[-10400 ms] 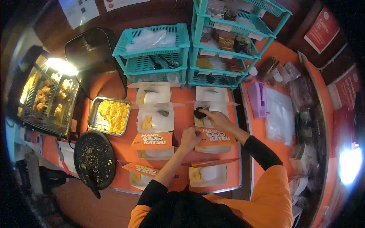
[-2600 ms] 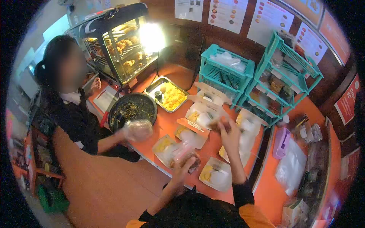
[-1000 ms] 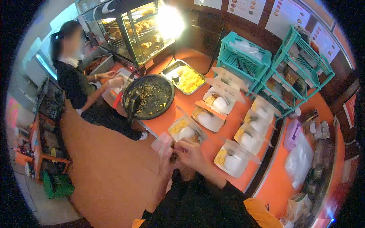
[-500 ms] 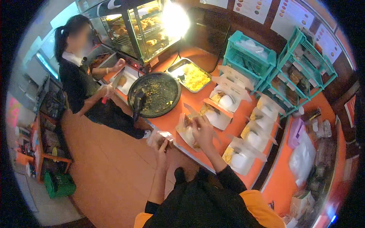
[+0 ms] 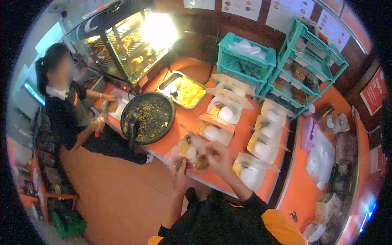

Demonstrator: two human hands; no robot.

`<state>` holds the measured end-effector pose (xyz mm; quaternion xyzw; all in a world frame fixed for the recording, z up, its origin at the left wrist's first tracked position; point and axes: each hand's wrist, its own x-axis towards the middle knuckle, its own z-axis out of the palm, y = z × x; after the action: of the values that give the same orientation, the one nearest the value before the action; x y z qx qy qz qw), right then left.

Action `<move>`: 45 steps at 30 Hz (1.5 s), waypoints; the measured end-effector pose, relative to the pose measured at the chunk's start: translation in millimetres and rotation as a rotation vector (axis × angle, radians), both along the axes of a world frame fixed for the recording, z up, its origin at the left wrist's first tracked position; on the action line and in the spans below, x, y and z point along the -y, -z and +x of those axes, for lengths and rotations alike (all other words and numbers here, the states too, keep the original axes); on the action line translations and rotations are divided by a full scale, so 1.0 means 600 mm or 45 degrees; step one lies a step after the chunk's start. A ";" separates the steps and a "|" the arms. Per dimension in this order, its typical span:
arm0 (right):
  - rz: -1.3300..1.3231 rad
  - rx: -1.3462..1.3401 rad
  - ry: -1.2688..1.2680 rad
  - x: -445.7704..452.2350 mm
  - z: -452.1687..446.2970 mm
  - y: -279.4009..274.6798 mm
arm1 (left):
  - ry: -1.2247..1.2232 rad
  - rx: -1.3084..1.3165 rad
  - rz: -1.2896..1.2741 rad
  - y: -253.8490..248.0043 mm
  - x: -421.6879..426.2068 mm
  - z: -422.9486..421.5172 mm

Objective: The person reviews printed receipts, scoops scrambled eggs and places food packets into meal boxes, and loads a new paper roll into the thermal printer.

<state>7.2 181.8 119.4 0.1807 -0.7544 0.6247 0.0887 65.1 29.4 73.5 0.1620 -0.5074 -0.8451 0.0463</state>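
My left hand (image 5: 179,173) is closed around a crumpled clear plastic bag (image 5: 174,158) with something dark brown in it, at the counter's near edge. Just right of it, my right hand (image 5: 218,157) has its fingers curled over an open paper meal box (image 5: 185,146); what they pinch, if anything, is blurred. Yellow rice and a pale item show in this box, and a brown piece of food (image 5: 201,162) lies at its near side, below my right fingers. Behind it stands another open box (image 5: 212,132) with yellow rice and a white rounded mound.
Several more filled boxes (image 5: 261,149) stand to the right. A large black pan (image 5: 169,122) and a metal tray (image 5: 195,107) of yellow rice are at the back left. A co-worker (image 5: 67,110) handles food beside the lit food warmer (image 5: 134,77). Teal baskets (image 5: 245,67) stand behind.
My left hand has moved right and in against the near box with the plastic bag. My right hand stays over that box. The view has shifted; the co-worker's hands now handle something brown.
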 end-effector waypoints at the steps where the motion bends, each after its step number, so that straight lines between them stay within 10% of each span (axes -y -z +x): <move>1: 0.035 -0.020 0.139 -0.018 -0.028 -0.021 | -0.043 -0.078 -0.051 0.002 0.002 -0.012; 11: 0.360 -0.615 0.724 -0.137 -0.390 -0.032 | 0.048 -0.213 0.396 -0.038 -0.076 -0.088; 15: 0.255 -0.061 -0.146 -0.140 -0.223 -0.103 | 0.159 -0.198 0.286 -0.062 -0.116 -0.120; 17: 0.199 0.013 -0.224 -0.140 -0.149 -0.104 | 0.196 -0.184 -0.393 -0.071 -0.151 -0.126; 18: 0.253 -0.071 -0.088 -0.143 -0.125 -0.095 | 0.220 -0.176 -0.619 -0.071 -0.167 -0.130; 20: 0.321 -0.149 0.085 -0.175 -0.098 -0.087 | 0.565 -0.385 0.411 -0.056 -0.202 -0.150; 33: 0.698 -0.561 1.169 -0.475 -0.260 0.027 | 0.573 -0.125 0.128 -0.031 -0.359 -0.134; 37: 0.445 0.319 0.377 -0.417 -0.101 -0.032 | 0.689 -0.108 0.193 -0.045 -0.373 -0.116; 45: 0.266 0.433 -0.104 -0.379 0.047 -0.057 | 1.170 -0.031 0.000 -0.044 -0.323 -0.066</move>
<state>35.5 409.2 153.8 0.1113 -0.8113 0.5676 -0.0848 25.7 222.9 99.8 -0.0898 -0.5260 -0.7797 -0.3275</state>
